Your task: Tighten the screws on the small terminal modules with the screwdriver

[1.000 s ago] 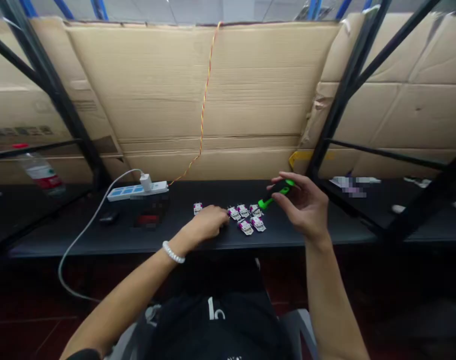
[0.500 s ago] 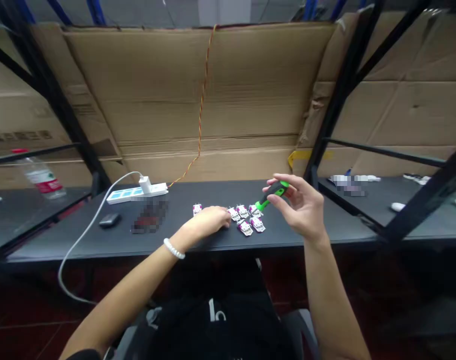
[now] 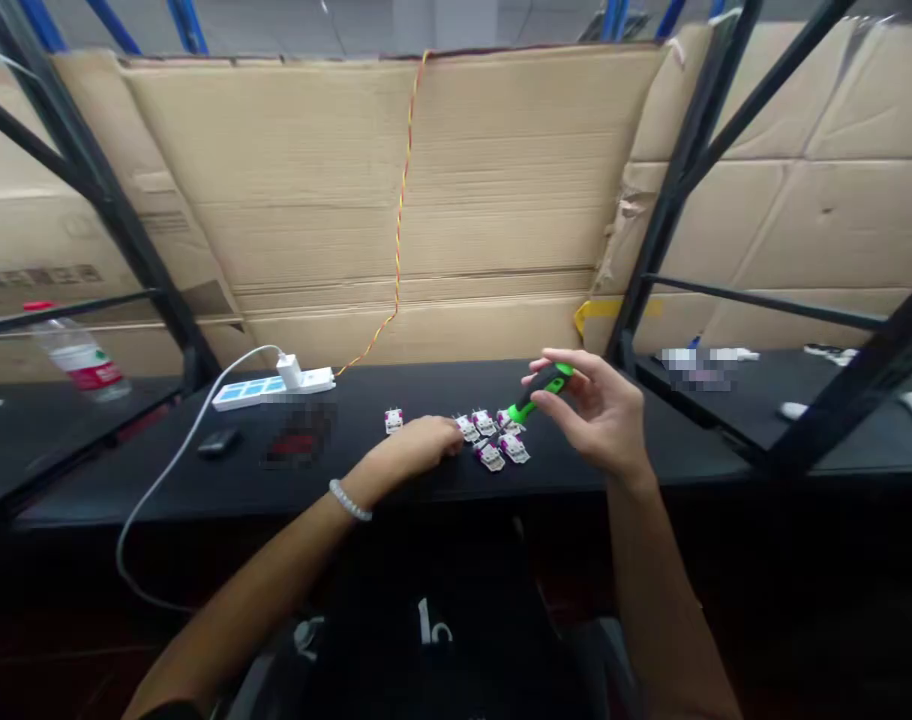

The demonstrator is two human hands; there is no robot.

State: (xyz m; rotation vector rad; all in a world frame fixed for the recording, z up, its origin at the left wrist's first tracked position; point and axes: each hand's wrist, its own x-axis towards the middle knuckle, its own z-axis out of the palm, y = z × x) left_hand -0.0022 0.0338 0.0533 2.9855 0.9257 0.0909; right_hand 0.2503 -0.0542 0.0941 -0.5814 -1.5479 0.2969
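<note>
My right hand (image 3: 602,410) grips a green and black screwdriver (image 3: 547,386) between thumb and fingers. Its shaft slants down to the left, over a group of small white and purple plastic parts (image 3: 490,456). Low over the table, my left hand (image 3: 424,443) is closed, with its fingertips at the left edge of this group, beside one white part (image 3: 468,428). Whatever lies between those fingertips is hidden. Behind the left hand a single white and purple part (image 3: 394,420) lies apart from the others.
On the black table (image 3: 576,480), a white power strip (image 3: 276,388) with a plugged-in charger and cable lies at the left. Near it is a small black object (image 3: 220,442). A water bottle (image 3: 88,362) stands farther left. Dark metal posts (image 3: 655,230) and a cardboard wall (image 3: 493,180) frame the workspace.
Both hands stay almost where they were, the screwdriver still in my right hand. The cardboard wall looks brighter now.
</note>
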